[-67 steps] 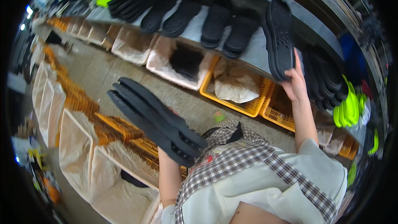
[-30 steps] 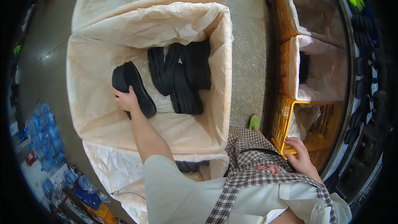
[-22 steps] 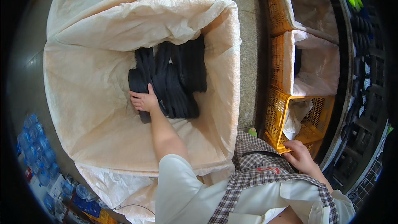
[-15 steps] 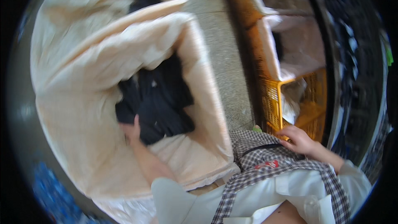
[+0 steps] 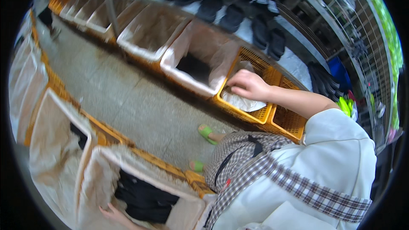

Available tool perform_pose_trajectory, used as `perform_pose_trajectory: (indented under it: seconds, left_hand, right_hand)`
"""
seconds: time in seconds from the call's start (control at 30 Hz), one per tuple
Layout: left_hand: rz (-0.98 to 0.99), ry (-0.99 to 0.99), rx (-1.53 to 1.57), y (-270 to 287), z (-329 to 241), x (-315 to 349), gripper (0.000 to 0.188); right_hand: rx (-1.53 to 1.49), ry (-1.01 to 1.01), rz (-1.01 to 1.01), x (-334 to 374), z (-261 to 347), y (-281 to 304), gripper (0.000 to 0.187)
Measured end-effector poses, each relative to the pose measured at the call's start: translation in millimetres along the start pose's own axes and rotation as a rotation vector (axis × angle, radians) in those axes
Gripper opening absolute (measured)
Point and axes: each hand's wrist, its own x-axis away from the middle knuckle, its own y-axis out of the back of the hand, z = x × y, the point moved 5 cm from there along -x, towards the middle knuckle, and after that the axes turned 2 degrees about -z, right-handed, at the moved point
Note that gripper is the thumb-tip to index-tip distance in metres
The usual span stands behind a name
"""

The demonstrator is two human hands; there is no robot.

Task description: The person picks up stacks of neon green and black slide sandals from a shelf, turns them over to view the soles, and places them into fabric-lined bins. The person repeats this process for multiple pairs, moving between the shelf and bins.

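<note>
My left hand (image 5: pixel 114 214) is at the lower left, inside a bin with a pale liner (image 5: pixel 91 174). Its fingers are spread beside a pile of black cloth pieces (image 5: pixel 145 198), and I see nothing held in it. Over on the right, my right hand (image 5: pixel 249 86) hangs above a yellow plastic basket (image 5: pixel 266 113). Its fingers are loosely bent, with nothing visible between them. Below that hand, a crumpled whitish plastic bag (image 5: pixel 243 102) lies in the basket.
Lined bins run along both sides of the concrete aisle (image 5: pixel 123 89); one on the far side (image 5: pixel 170 61) contains something black. Above them is a shelf with black glove-like items (image 5: pixel 232 17) and a wire rack (image 5: pixel 362 21). My green slippers (image 5: pixel 205 133) are on the floor.
The view has swung right toward the shelf and baskets. My right hand has moved from beside my apron to above the yellow basket. My left hand stays in the lined bin.
</note>
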Motion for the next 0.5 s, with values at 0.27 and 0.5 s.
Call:
perform_pose_trajectory:
  seconds: [0.27,0.5]
  left_hand:
    - [-0.023,-0.312,0.237,73.0,-339.7,14.0,0.06]
    - [0.339,-0.202,0.349,-4.8,-512.6,65.7,0.048]
  right_hand:
    - [-0.304,-0.458,-1.082,30.4,-285.8,119.0,0.018]
    - [0.025,-1.017,-1.45,62.3,-570.5,167.0,0.039]
